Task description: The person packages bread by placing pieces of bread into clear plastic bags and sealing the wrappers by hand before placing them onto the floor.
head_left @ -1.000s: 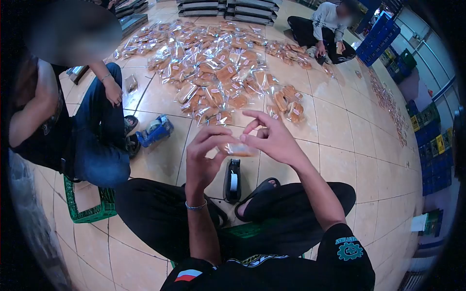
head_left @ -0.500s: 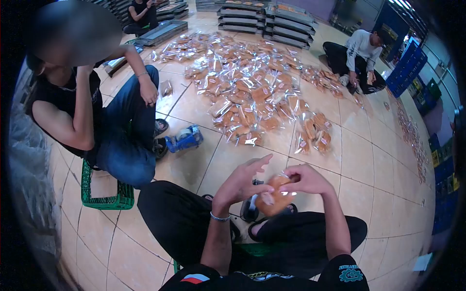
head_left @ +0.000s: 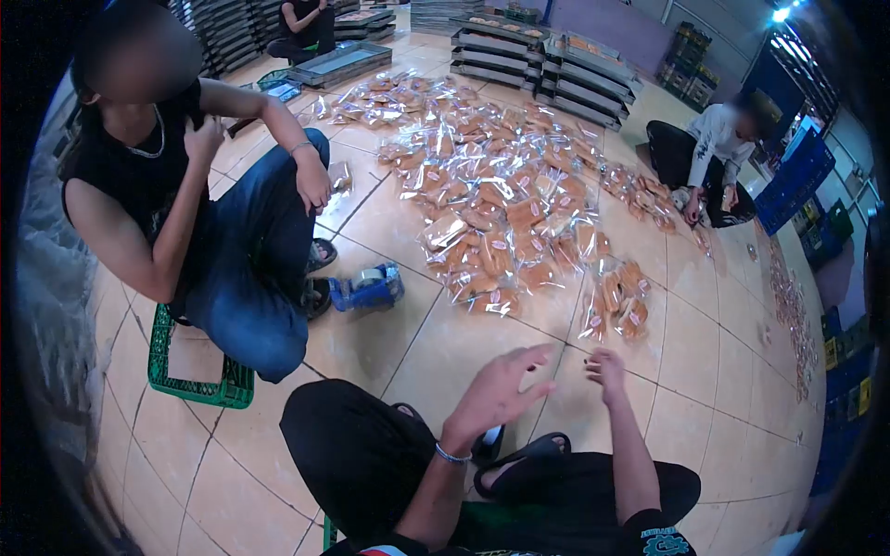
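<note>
My left hand, with a bracelet at its wrist, is held over my lap with fingers spread and nothing in them. To its right, my right hand is raised with its fingers apart and loosely bent, and no packet shows in it. Just beyond both hands lies a small group of bread packets in clear wrapping with small labels. Behind that group spreads a large heap of wrapped bread on the tiled floor.
A blue tape dispenser stands by a co-worker seated on a green crate at left. Another person sits at far right beside blue crates. Stacked trays stand at the back.
The wrapped bread that both hands held is out of them, and where it went is unclear. My hands have parted and opened. The view has shifted; the left co-worker's raised hand has moved lower.
</note>
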`<state>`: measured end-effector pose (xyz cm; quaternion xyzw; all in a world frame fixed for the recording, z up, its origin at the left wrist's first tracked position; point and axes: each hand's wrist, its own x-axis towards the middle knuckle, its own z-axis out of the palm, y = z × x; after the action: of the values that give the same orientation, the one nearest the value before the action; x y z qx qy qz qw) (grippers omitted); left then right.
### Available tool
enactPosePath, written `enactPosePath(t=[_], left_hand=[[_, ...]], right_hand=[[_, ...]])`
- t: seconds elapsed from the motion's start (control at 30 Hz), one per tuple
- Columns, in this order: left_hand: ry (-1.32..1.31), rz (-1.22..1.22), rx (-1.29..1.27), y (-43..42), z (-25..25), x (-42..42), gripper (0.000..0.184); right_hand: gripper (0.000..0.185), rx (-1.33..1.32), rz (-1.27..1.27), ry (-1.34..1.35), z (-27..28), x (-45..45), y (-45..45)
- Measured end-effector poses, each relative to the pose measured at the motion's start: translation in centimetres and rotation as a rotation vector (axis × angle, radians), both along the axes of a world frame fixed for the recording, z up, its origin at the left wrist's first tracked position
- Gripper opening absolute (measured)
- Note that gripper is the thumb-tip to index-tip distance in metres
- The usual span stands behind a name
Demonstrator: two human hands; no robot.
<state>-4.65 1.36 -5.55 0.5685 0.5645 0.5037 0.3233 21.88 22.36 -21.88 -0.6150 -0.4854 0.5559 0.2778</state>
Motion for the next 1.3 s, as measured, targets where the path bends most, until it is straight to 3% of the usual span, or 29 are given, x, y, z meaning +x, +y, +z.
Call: enactPosePath(t=[0.1,0.17,0.2,0.27,0.3,0.37,0.47,0.53,0.6,0.63,0.67,0.73,0.77,0.9,0.97,1.0,1.03,1.07,1.13,1.17,1.2,1.23,1.27,1.3], left_hand=[[-0.003,0.013,-0.019,0.2,0.7,-0.3,0.051],[0.04,0.059,-0.024,0.0,0.0,-0.7,0.046],[0.055,0.068,-0.027,0.0,-0.1,-1.1,0.046],[-0.08,0.157,-0.031,-0.2,1.0,-1.4,0.043],[-0.113,0.188,-0.028,-0.1,1.3,-1.6,0.038],[-0.186,0.219,-0.056,0.0,1.1,-1.8,0.036],[-0.254,0.266,-0.066,0.1,0.3,-2.1,0.032],[-0.243,0.312,-0.095,0.0,0.2,-2.3,0.03],[-0.257,0.33,-0.08,0.0,0.1,-2.3,0.029],[-0.272,0.349,-0.069,0.0,0.1,-2.2,0.028],[-0.28,0.34,-0.063,0.0,0.1,-2.0,0.028],[-0.293,0.323,-0.023,0.0,0.3,-1.9,0.027],[-0.29,0.327,-0.049,-0.1,0.6,-1.7,0.027],[-0.283,0.309,-0.098,-0.5,1.3,-1.4,0.031],[-0.267,0.331,-0.104,-0.3,0.3,-0.8,0.033],[-0.244,0.369,-0.118,-0.1,-0.6,-0.6,0.034],[-0.082,0.368,-0.126,0.2,-2.1,-0.5,0.046],[-0.089,0.354,-0.121,0.7,-3.7,0.2,0.046],[-0.121,0.442,-0.142,1.5,-5.6,1.5,0.066],[-0.651,0.225,-0.018,1.7,-5.0,1.9,0.073],[-0.654,0.218,-0.021,1.6,-3.9,2.2,0.073],[-0.894,0.187,0.035,1.4,-2.2,2.5,0.068],[-1.131,0.156,0.089,1.1,-1.3,2.8,0.062],[-1.189,0.204,0.156,1.5,-1.9,3.1,0.051]], right_hand=[[0.045,0.039,0.404,-0.183,-3.5,-8.1,0.6],[0.071,0.459,0.727,-0.567,-6.3,-13.2,2.8],[0.071,0.464,0.732,-0.55,-7.0,-15.6,3.4],[0.088,0.7,0.739,-0.695,-6.5,-21.1,3.3],[0.088,0.701,0.742,-0.682,-6.3,-23.2,3.2],[0.105,0.684,0.841,-0.885,-6.7,-26.2,3.2],[0.112,0.598,0.757,-0.877,-9.5,-27.1,1.5],[0.106,0.682,0.718,-0.913,-10.1,-26.5,0.0],[0.093,0.608,0.662,-0.76,-10.4,-24.7,-0.6],[0.075,0.747,0.604,-0.794,-10.3,-23.8,-1.1],[0.075,0.75,0.597,-0.806,-9.9,-22.3,-1.1],[0.065,0.626,0.746,-0.713,-8.4,-19.5,-1.4],[0.048,0.749,0.699,-0.62,-9.0,-17.8,-1.4],[0.031,0.918,0.84,-0.512,-8.3,-13.5,0.2],[0.023,0.635,0.683,-0.451,-1.8,-12.9,-1.3],[0.023,0.639,0.669,-0.465,0.9,-12.6,-1.9],[0.024,0.477,0.584,-0.259,3.3,-12.3,-2.5],[0.024,0.314,0.493,-0.053,5.6,-12.0,-3.2],[0.026,0.307,0.479,-0.012,11.0,-11.5,-5.3],[0.026,0.511,0.573,-0.049,14.9,-11.6,-7.5],[0.025,0.715,0.668,-0.088,17.8,-11.6,-9.1],[0.025,0.714,0.663,-0.093,19.5,-11.4,-10.0],[0.026,1.042,0.852,-0.172,20.7,-11.3,-10.8],[0.028,1.37,1.034,-0.251,21.4,-11.0,-11.5]])
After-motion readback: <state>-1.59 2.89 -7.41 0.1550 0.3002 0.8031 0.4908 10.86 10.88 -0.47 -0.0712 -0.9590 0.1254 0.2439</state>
